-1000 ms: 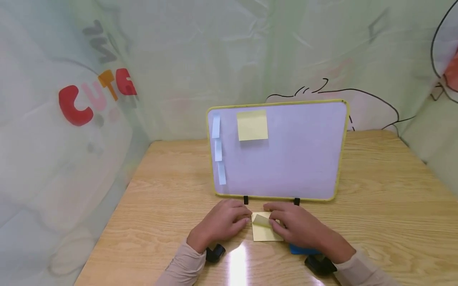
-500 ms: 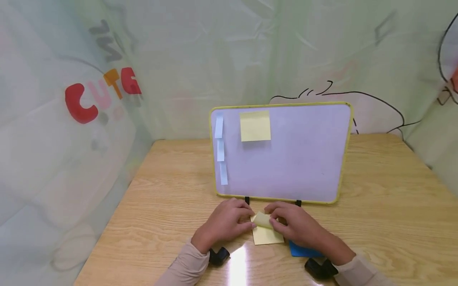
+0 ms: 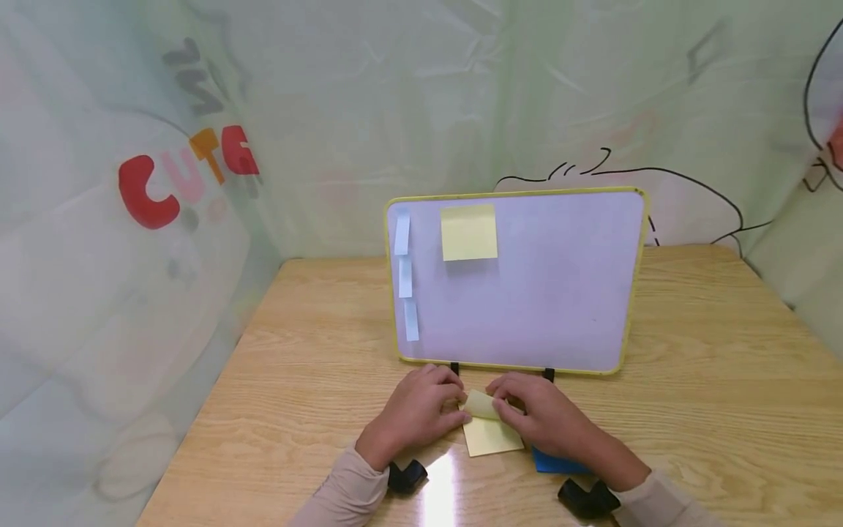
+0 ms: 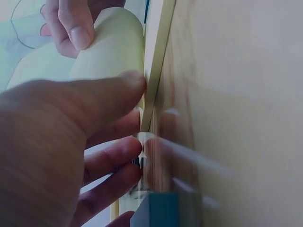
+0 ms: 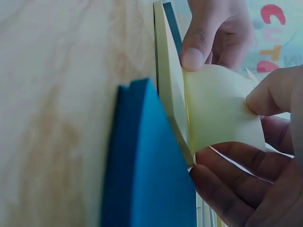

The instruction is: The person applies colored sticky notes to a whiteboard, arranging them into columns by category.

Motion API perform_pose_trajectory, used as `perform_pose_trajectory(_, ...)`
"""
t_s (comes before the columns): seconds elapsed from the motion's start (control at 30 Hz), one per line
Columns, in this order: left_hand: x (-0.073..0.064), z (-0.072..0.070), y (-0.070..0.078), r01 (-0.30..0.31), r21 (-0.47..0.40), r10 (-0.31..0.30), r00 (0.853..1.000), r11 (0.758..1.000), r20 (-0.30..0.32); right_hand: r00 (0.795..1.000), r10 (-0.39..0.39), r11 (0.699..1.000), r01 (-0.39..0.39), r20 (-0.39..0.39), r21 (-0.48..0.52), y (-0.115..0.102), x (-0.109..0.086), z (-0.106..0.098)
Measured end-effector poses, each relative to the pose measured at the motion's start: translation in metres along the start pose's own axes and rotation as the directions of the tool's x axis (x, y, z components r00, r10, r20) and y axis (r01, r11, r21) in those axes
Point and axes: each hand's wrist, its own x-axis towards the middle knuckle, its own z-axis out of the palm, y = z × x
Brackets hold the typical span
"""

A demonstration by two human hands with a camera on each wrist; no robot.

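A pale yellow sticky note pad point(image 3: 492, 440) lies on the table between my two hands. Its top sheet point(image 5: 222, 109) is lifted and curls back in an arch. My right hand point(image 3: 546, 413) pinches that curled sheet, thumb on its outer face, with other fingers at the pad's edge in the right wrist view. My left hand point(image 3: 421, 411) grips the pad's left side, its thumb at the edge near the base of the curl. Partly under my right wrist lies a blue sticky note pad point(image 3: 560, 462).
Just behind the hands a whiteboard point(image 3: 546, 293) with a yellow frame stands on black feet. It bears a yellow sticky note point(image 3: 468, 233) and narrow light blue strips point(image 3: 405, 277) down its left side. A printed curtain point(image 3: 369, 110) hangs around the table point(image 3: 296, 351).
The top sheet has curled up further from the pad in my right hand. My left thumb has moved right onto the pad's edge, and the pad has shifted slightly toward me.
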Motion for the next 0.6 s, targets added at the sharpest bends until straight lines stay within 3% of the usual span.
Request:
perform_pose_trajectory(0.27,0.0004,0.0032,0.0003,0.002,0.018,-0.002,1.000,1.000,-0.023,0.998,-0.057,0.996,0.057,0.003,-0.075,0.0026,-0.0002,0.0020)
perform_pose_trajectory(0.6,0.0004,0.0008,0.0009,0.010,0.008,-0.010,1.000,1.000,0.011,0.998,0.024,0.997,-0.027,-0.050,-0.074,0.0021,-0.0003,0.0018)
